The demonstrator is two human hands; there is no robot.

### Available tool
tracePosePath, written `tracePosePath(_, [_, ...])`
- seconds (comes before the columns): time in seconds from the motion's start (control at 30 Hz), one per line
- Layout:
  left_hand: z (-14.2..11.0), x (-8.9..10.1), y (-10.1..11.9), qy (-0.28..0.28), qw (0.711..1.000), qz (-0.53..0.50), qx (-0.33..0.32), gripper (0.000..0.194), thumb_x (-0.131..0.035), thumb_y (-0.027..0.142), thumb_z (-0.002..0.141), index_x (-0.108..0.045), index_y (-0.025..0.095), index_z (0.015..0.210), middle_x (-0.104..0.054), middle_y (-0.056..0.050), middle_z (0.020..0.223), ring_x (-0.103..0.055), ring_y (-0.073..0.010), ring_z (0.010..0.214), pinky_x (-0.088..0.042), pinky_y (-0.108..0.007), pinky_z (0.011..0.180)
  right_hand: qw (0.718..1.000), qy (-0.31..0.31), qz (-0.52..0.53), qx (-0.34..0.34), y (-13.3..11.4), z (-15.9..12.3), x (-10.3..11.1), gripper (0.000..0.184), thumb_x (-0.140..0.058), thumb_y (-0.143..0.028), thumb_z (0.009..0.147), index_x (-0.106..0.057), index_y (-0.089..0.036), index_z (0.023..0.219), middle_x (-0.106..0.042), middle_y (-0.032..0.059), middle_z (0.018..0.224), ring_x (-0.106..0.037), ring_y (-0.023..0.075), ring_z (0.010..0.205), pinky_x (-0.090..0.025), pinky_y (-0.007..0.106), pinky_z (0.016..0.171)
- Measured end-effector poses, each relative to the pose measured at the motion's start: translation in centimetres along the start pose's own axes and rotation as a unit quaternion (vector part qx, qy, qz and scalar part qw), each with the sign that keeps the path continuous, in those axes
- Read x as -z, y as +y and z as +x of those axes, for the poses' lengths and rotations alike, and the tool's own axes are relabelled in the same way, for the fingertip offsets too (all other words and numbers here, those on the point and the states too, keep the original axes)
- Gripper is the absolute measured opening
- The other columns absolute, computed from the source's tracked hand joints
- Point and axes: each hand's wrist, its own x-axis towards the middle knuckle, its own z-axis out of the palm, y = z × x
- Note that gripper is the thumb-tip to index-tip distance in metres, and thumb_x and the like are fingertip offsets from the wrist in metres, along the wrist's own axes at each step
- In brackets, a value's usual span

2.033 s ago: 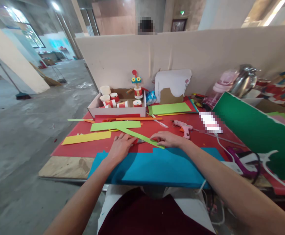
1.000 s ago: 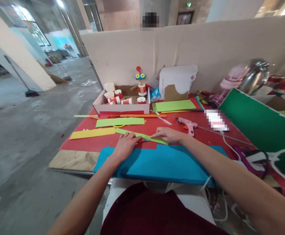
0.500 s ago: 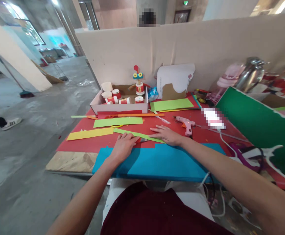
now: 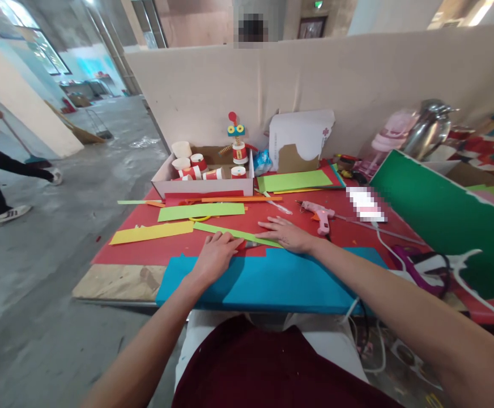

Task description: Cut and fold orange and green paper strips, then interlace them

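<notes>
Head view: narrow green strip beneath your hands

Blue sheet (image 4: 247,289): one, flat along your side of the red tabletop (image 4: 140,252); landmark for all entries.
Narrow green strip (image 4: 247,236): one, lying aslant just beyond the blue sheet.
Your right hand (image 4: 288,235): at the blue sheet's far edge; fingers spread apart, laid across the strip.
Your left hand (image 4: 216,255): at the same edge, fingers bent and together, beside a small red-and-grey object (image 4: 251,245), partly hidden; you cannot tell whether they grip it.
Wide green strip (image 4: 202,212) and yellow strip (image 4: 151,233): one each, beyond the blue sheet, leftward.
Pink glue gun (image 4: 324,217): one, beyond the blue sheet, rightward.
White box (image 4: 204,187): one, well beyond the blue sheet, holding paper cups (image 4: 181,149).
</notes>
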Motion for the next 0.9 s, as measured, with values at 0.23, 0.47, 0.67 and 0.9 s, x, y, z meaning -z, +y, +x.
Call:
tracePosePath(0.23, [0.4, -0.4, 0.6, 0.011, 1.000, -0.004, 0.002, 0.042, -0.034, 0.021, 0.098, -0.054, 0.027, 0.134, -0.059, -0.009, 0.113, -0.047, -0.0250, 0.103, -0.039, -0.038, 0.087, 1.000, -0.003, 0.001, -0.005, -0.3, 0.0, 0.2, 0.047, -0.035, -0.021, 0.097, -0.048, -0.036, 0.140, -0.034, 0.0023, 0.156, -0.023, 0.0286, 0.145, -0.022, 0.055, 0.115])
tracePosePath(0.47, [0.5, -0.3, 1.2, -0.002, 1.000, -0.008, 0.001, 0.040, -0.042, 0.023, 0.096, -0.054, 0.027, 0.134, -0.058, -0.009, 0.113, -0.047, -0.0257, 0.105, -0.038, -0.037, 0.086, 1.000, -0.013, 0.002, -0.008, -0.4, -0.1, 0.4, 0.046, -0.037, -0.022, 0.097, -0.049, -0.036, 0.139, -0.034, 0.0023, 0.156, -0.023, 0.0291, 0.145, -0.021, 0.054, 0.115])
tracePosePath(0.67, [0.7, -0.2, 1.7, 0.004, 1.000, -0.006, -0.011, 0.039, -0.042, 0.024, 0.096, -0.055, 0.026, 0.132, -0.058, -0.009, 0.110, -0.047, -0.0252, 0.103, -0.038, -0.037, 0.086, 1.000, -0.018, 0.004, 0.001, 0.0, 0.0, 0.6, 0.044, -0.035, -0.026, 0.099, -0.048, -0.037, 0.140, -0.034, 0.0016, 0.156, -0.024, 0.0283, 0.145, -0.022, 0.054, 0.114])
tracePosePath(0.9, [0.7, 0.0, 2.4, 0.004, 1.000, -0.006, -0.021, 0.037, -0.040, 0.022, 0.096, -0.056, 0.025, 0.129, -0.058, -0.009, 0.106, -0.047, -0.0258, 0.103, -0.039, -0.038, 0.084, 1.000, -0.024, -0.003, -0.005, 0.0, 0.2, 0.5, 0.045, -0.037, -0.024, 0.098, -0.048, -0.037, 0.140, -0.033, 0.0020, 0.156, -0.023, 0.0289, 0.145, -0.023, 0.054, 0.114])
